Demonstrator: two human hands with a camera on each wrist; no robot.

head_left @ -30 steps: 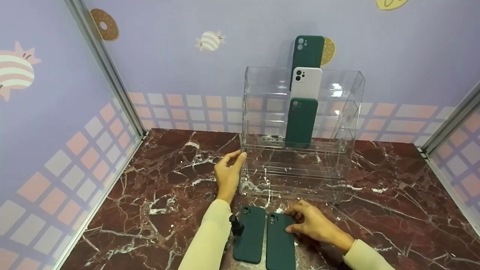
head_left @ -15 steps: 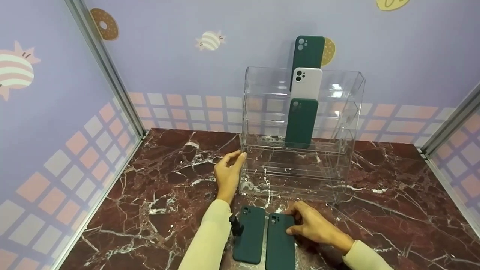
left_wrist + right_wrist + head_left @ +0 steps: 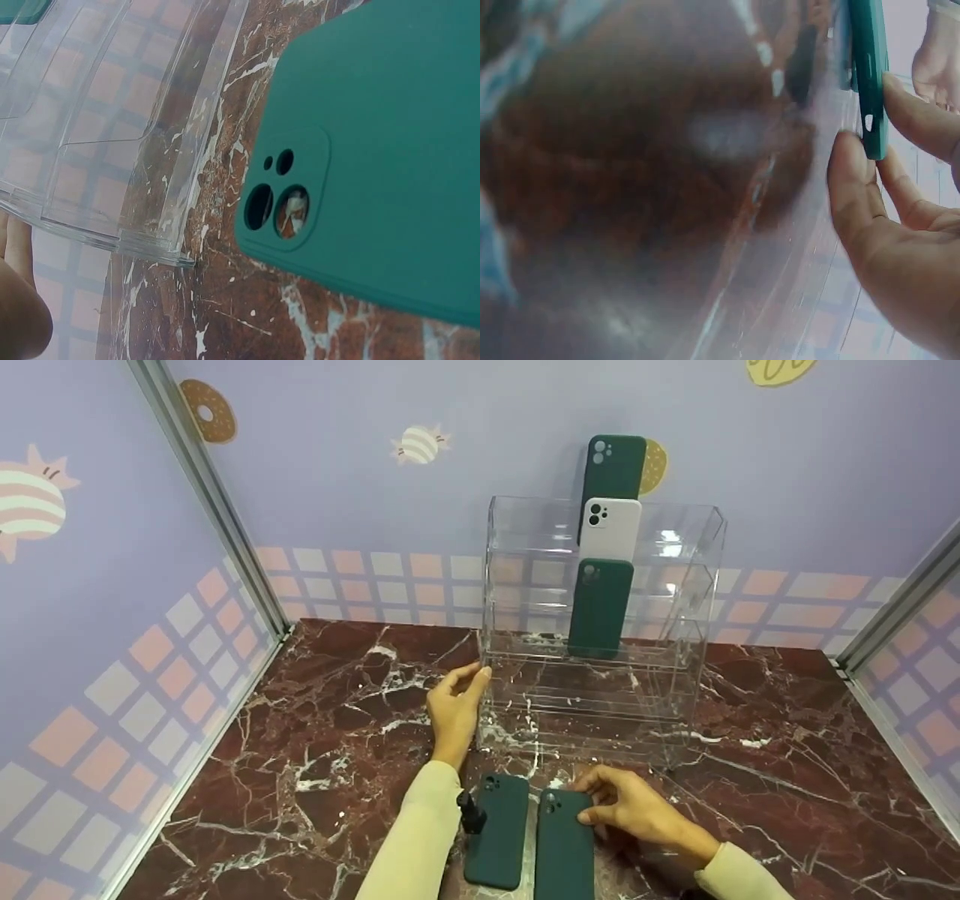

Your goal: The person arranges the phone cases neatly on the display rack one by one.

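Observation:
My right hand [image 3: 626,808] pinches a dark green phone case [image 3: 566,847] near its upper right corner. In the right wrist view, this case shows edge-on between thumb and fingers. Left of it, a second green phone case [image 3: 499,840] lies on the marble tabletop; a green case with camera cutouts also looms large in the left wrist view. My left hand [image 3: 455,709] holds the left side edge of a clear tiered display rack [image 3: 517,705], its thumb at the edge and the other fingertips partly hidden. Below that hand's wrist, a small black mount overlaps the second case.
One column of cases stands in the rack: a green case [image 3: 600,611] in front, a white case [image 3: 611,529] behind it, another green case [image 3: 615,465] at the top. Patterned purple panels wall the red marble tabletop [image 3: 360,697] at the back and both sides.
My right hand and the pinched phone case have shifted slightly right, widening the gap to the second case. My left hand keeps its place on the rack. The head view has tilted slightly.

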